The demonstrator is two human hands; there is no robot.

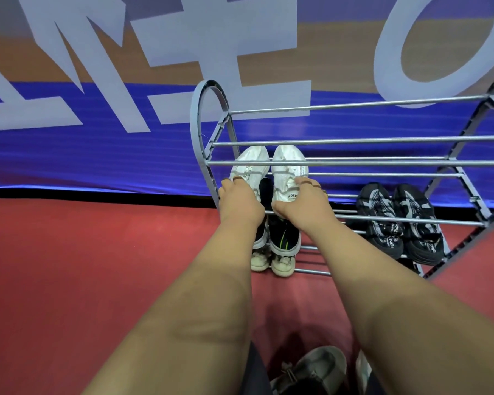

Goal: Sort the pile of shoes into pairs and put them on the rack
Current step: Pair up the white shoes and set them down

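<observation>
White sneakers point(268, 169), two on rack point(354, 162), left hand point(238, 203), right hand point(300, 202) each gripping one

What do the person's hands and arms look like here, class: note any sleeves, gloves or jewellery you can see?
Both forearms are bare from the bottom of the picture to the wrists, with no sleeves showing. The left hand and right hand wear no gloves. No watch or bracelet shows at either wrist. A thin dark band seems to cross one right finger, perhaps a ring, but it is too small to tell.
</observation>
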